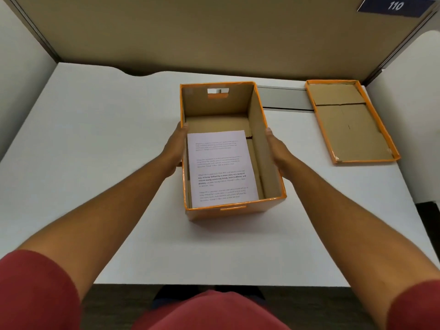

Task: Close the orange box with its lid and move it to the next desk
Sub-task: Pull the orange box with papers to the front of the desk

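Note:
An open orange box (pixel 262 129) with brown cardboard inside stands in the middle of the white desk (pixel 95 139). A printed sheet of paper (pixel 221 167) lies on its floor. My left hand (pixel 175 148) presses flat against the box's left wall, thumb at the rim. Against the right wall lies my right hand (pixel 277 148), thumb at the rim too. The orange lid (pixel 350 125) rests upside down on the desk to the right of the box, apart from it, its brown inside facing up.
Beige partition walls (pixel 214 32) close the desk at the back and on both sides. A blue sign reading 110 (pixel 395 5) hangs at the top right. A grey cable cover (pixel 283 98) sits between box and lid. The desk's front edge is near my body.

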Demonstrator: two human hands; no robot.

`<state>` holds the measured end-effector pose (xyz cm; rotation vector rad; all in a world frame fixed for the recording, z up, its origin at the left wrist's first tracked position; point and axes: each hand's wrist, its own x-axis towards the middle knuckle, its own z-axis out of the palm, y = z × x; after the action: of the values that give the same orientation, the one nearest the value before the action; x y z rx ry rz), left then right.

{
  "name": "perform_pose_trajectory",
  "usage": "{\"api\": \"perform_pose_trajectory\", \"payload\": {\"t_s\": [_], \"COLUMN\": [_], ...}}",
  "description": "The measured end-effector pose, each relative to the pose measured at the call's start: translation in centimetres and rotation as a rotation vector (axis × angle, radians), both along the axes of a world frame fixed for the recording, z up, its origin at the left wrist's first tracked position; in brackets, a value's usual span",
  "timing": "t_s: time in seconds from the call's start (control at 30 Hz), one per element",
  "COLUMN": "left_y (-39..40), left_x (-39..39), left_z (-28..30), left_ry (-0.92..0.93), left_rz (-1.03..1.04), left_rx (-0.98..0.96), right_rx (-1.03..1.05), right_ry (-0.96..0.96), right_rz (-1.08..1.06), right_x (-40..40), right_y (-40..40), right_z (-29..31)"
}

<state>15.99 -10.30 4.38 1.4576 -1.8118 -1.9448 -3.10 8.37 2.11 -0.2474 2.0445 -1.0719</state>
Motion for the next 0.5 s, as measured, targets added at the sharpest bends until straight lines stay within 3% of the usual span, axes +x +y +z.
{"api": "perform_pose_trajectory", "payload": {"t_s": [0.23,0.5], "left_y": [0.2,-0.8], "left_x": [3.3,7.6], "left_z": [-1.1,-3.7], "left_ry": [-0.035,-0.040], "left_rz": [-0.048,-0.099], "left_rx": [-0.123,-0.127], "right_rx": [0.019,0.001], "right_ry": [0.012,-0.036], "right_rz": [-0.145,-0.181], "right_x": [5.8,10.4], "right_y": [1.3,3.2], "right_z": [-1.6,-3.0]}}
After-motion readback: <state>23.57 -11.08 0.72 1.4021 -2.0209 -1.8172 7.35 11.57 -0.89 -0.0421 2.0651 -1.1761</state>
